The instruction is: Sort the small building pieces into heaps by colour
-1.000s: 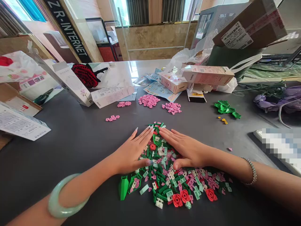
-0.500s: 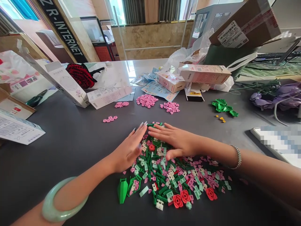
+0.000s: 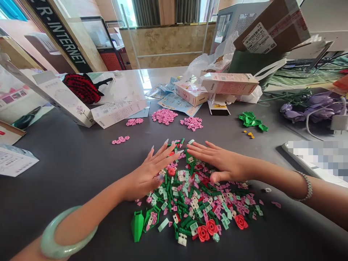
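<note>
A mixed heap of small building bricks in green, pink, mint, white and red covers the middle of the dark table. Over its far left side my left hand lies palm down with fingers stretched. My right hand is spread flat over the far right side, thumb apart. Neither hand grips a piece; whether the palms touch the bricks is hidden. Red rose pieces sit at the heap's near edge. A large green piece is at its near left corner.
Beyond the hands are sorted pink piles, green leaf pieces and yellow bits. Opened boxes and blue leaflets lie farther back. Purple flowers and a partly blurred white device are at right.
My hands have moved apart, the right one shifting rightward, uncovering more bricks between them. The left fingers have spread. The whole view has shifted slightly.
</note>
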`<state>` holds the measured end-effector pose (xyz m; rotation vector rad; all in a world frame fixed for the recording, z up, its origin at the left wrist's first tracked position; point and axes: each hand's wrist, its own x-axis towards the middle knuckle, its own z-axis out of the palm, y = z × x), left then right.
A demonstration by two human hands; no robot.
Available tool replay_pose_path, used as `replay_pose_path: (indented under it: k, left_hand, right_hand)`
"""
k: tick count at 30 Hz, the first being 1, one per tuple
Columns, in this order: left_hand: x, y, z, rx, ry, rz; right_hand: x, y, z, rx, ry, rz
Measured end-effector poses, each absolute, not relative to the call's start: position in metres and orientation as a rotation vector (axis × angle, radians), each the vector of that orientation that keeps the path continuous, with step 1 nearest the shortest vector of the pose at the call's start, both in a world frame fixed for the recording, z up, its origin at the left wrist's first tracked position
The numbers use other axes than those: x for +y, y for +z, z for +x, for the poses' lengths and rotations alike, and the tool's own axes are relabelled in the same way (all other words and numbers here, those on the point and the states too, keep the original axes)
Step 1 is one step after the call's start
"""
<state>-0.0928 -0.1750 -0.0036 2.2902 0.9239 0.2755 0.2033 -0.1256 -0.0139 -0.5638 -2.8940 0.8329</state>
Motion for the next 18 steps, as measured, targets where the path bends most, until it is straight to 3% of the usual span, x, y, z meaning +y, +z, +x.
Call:
replay_pose_path:
  k: [5,18]
  left_hand:
    - [-0.159,-0.002,-0.086,0.824,0.027,2.447]
    - [-0.169,-0.003,-0.106,0.765,0.104,2.498]
  right_hand:
    - [-0.146,-0.016,0.212,-2.94,0.769,-0.526]
    - [-0.175,-0.009,0.244,-2.898,0.708,-0.739]
